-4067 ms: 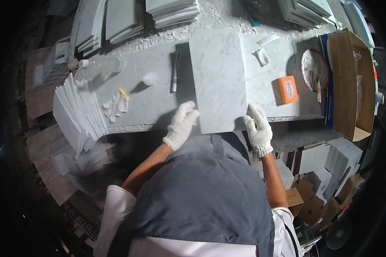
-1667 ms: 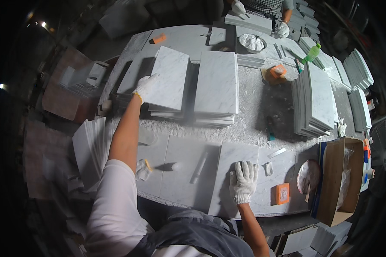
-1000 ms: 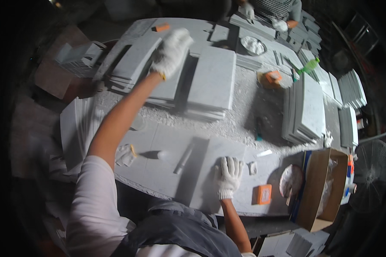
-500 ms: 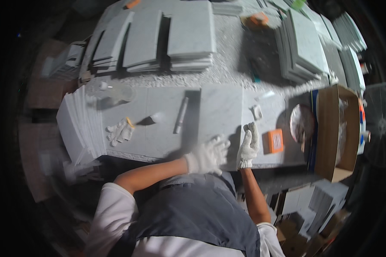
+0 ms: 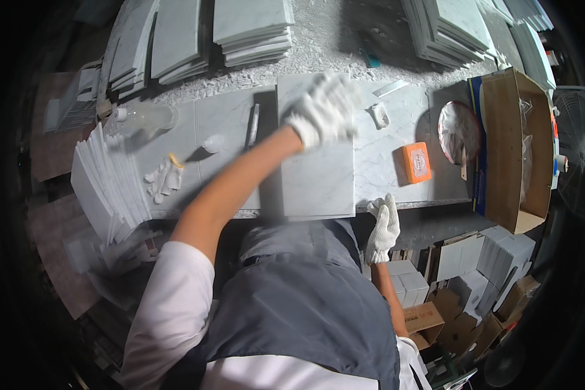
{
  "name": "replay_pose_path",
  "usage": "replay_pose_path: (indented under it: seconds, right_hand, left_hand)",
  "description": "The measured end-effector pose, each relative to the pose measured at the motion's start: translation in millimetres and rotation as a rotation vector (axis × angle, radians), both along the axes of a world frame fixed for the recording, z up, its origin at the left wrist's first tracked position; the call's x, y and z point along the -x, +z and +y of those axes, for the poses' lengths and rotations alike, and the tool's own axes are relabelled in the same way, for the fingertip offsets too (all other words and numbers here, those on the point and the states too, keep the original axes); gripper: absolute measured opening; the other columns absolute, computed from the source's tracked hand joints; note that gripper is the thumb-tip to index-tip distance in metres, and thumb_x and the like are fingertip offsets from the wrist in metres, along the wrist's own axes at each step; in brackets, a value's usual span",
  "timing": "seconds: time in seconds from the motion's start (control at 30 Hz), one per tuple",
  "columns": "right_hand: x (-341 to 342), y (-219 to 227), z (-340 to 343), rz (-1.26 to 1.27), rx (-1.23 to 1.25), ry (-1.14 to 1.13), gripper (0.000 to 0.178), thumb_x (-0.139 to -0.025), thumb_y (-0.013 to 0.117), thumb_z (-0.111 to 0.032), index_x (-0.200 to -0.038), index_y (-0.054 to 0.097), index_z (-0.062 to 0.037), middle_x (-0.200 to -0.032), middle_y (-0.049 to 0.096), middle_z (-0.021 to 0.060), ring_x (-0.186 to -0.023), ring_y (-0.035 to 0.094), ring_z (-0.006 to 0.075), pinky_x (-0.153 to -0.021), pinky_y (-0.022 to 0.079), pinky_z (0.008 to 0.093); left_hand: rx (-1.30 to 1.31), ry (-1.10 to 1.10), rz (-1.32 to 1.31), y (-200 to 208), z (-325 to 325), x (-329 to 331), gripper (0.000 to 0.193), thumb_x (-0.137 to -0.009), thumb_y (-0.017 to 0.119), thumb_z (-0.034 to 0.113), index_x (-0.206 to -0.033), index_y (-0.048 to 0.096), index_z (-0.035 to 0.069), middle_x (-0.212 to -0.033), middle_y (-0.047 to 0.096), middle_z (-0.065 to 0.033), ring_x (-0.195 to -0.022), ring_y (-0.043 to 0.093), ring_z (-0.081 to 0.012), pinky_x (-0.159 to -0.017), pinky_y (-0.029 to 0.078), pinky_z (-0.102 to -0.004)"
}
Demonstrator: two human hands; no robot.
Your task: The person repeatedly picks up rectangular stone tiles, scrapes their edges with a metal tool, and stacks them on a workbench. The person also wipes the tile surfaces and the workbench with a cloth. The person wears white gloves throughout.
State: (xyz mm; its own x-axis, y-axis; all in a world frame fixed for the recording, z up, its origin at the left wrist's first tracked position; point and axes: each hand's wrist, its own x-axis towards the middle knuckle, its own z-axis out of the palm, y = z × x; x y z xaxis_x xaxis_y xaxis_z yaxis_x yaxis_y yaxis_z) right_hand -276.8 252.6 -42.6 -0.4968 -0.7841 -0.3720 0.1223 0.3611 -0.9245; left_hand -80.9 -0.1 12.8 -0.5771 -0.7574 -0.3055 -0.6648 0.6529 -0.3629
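Observation:
A pale marble tile (image 5: pixel 318 179) lies lengthwise on the bench before me, its near end reaching past the bench's front edge. My left hand (image 5: pixel 328 107), in a white knitted glove, is over the tile's far end. It is blurred by motion, but its fingers look stretched out and nothing shows in them. Whether its palm touches the surface I cannot tell. Just off the tile's near right corner is my right hand (image 5: pixel 383 231), gloved the same way. Its fingers point upward, loosely extended, with nothing visible in them.
Left lie a marker pen (image 5: pixel 253 125), a spare glove (image 5: pixel 166 177), a clear bottle (image 5: pixel 151 117) and standing tiles (image 5: pixel 107 185). Right are an orange box (image 5: pixel 416 162), a round dish (image 5: pixel 458 130) and an open carton (image 5: pixel 500 149). Tile stacks (image 5: pixel 253 23) line the back.
My left hand has swept from the tile's near end to its far end. The right hand has dropped back from beside the tile to the bench's front edge. The view has shifted nearer my body.

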Motion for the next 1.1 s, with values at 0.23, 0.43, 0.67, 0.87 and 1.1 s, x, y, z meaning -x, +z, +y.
replay_pose_path:
  seconds: [0.23, 0.43, 0.67, 0.87, 1.1]
  right_hand:
    - [10, 8, -12, -0.084, -0.059, -0.039, 0.043, -0.106, 0.056, -0.012, -0.145, 0.053, 0.0054, -0.118, 0.072, 0.0134, -0.101, 0.068, 0.0165, -0.093, 0.054, 0.0293]
    - [20, 20, -17, -0.018, -0.033, 0.062, 0.042, -0.108, 0.056, -0.016, -0.145, 0.055, 0.0028, -0.119, 0.071, 0.0125, -0.098, 0.070, 0.0183, -0.088, 0.059, 0.0324]
    - [12, 24, -24, 0.164, -0.082, 0.279, 0.045, -0.103, 0.060, -0.015, -0.146, 0.056, -0.0004, -0.123, 0.069, 0.0129, -0.105, 0.066, 0.0179, -0.094, 0.053, 0.0307]
    - [-26, 47, -46, 0.634, 0.098, 0.711, 0.050, -0.099, 0.063, -0.033, -0.144, 0.056, -0.0134, -0.132, 0.061, 0.0198, -0.117, 0.062, 0.0370, -0.098, 0.051, 0.0410]
    - [-40, 51, -52, 0.549, 0.019, 0.597, 0.047, -0.099, 0.064, -0.031, -0.141, 0.059, -0.0103, -0.137, 0.059, 0.0202, -0.123, 0.059, 0.0369, -0.103, 0.048, 0.0397]
  left_hand:
    - [-0.332, -0.411, 0.669, 0, 157, -25, 0.074, -0.093, 0.048, 0.068, -0.150, 0.052, 0.021, -0.158, 0.049, -0.0042, -0.154, 0.031, -0.0264, -0.128, 0.016, -0.0484]
    - [-0.005, -0.106, 0.605, -12, 180, -116, 0.062, -0.101, 0.044, 0.055, -0.153, 0.048, 0.022, -0.162, 0.044, -0.0057, -0.155, 0.028, -0.0248, -0.128, 0.017, -0.0490]
    - [0.177, 0.467, 0.932, 3, 200, -120, 0.038, -0.092, 0.072, 0.027, -0.124, 0.070, 0.006, -0.124, 0.068, -0.0111, -0.119, 0.063, -0.0297, -0.106, 0.048, -0.0432]
    - [-0.328, 1.173, 1.169, 5, 211, -83, 0.050, -0.092, 0.073, 0.037, -0.130, 0.060, 0.007, -0.123, 0.066, -0.0167, -0.116, 0.062, -0.0315, -0.100, 0.047, -0.0415]
    - [-0.512, 1.315, 1.108, 2, 176, -86, 0.074, -0.091, 0.068, 0.056, -0.139, 0.052, 0.002, -0.130, 0.062, -0.0259, -0.124, 0.058, -0.0375, -0.106, 0.044, -0.0441]
